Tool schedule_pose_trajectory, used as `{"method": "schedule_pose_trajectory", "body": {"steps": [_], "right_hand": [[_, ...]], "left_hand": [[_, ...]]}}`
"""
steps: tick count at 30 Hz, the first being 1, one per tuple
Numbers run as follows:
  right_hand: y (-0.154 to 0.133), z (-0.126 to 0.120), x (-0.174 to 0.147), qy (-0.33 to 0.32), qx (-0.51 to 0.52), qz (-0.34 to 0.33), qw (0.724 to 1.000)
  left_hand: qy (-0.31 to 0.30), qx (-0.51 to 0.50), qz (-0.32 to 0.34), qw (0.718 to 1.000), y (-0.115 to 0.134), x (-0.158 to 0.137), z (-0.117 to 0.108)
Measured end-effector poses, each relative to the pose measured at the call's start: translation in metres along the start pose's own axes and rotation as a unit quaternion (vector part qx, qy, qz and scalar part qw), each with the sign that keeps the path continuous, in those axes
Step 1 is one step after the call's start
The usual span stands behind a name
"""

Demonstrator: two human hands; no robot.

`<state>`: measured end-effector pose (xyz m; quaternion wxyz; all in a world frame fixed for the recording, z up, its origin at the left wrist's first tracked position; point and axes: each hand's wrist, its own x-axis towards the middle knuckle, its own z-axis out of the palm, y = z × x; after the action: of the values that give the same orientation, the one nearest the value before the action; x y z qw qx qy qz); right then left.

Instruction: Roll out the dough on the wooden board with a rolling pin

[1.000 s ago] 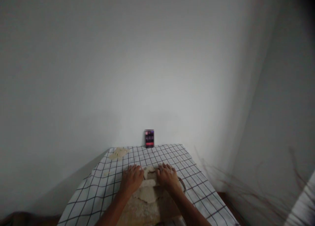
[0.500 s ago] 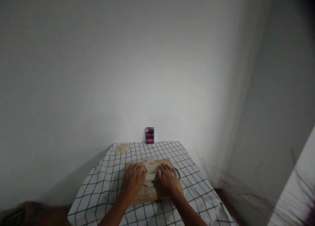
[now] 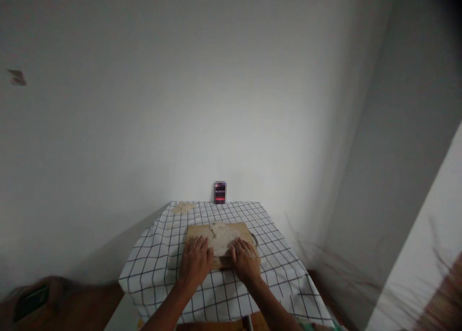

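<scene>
A wooden board (image 3: pixel 193 231) rests on a checked tablecloth, with a thin, pale sheet of dough (image 3: pixel 222 235) spread over it. My left hand (image 3: pixel 197 259) is on the board's left side, and my right hand (image 3: pixel 246 260) is on its right side. Both are palm down, with fingers pointing forward and curved over what looks like a flour-dusted rolling pin (image 3: pixel 221 251). Only the pin's middle shows between the hands; its ends are hidden under them. A dark loop (image 3: pixel 255 238) sticks out at the board's right edge.
The white checked tablecloth (image 3: pixel 159 254) covers a table against a plain wall. A small dark pixelated item (image 3: pixel 220 193) stands at the back edge. Flat pale dough (image 3: pixel 183 207) lies at the back left. A brown object (image 3: pixel 36 299) sits low at the left.
Both hands have come back toward me, nearer the board's front edge, with the pin. More of the dough shows beyond them. The view has shifted, and more of the table's front is visible.
</scene>
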<state>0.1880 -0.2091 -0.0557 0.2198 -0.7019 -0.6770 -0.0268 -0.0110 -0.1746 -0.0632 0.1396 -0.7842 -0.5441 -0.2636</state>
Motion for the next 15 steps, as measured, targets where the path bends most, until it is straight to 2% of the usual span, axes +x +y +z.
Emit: {"method": "schedule_pose_trajectory", "body": {"steps": [4,7,13,15], "right_hand": [[-0.003,-0.006,-0.006,-0.007,-0.004,0.0,1.0],[-0.004,-0.009,-0.001,-0.01,-0.007,-0.007,1.0],[-0.005,-0.006,0.037,-0.033,-0.008,0.009,0.999],[-0.003,-0.002,0.053,-0.033,-0.012,-0.005,0.999]], "left_hand": [[-0.003,-0.01,0.001,1.0,0.004,-0.013,-0.007],[-0.012,-0.018,-0.001,1.0,0.005,-0.011,-0.011],[-0.018,0.003,0.008,1.0,-0.003,0.021,-0.001],[-0.019,0.006,0.017,1.0,-0.007,0.035,0.005]]}}
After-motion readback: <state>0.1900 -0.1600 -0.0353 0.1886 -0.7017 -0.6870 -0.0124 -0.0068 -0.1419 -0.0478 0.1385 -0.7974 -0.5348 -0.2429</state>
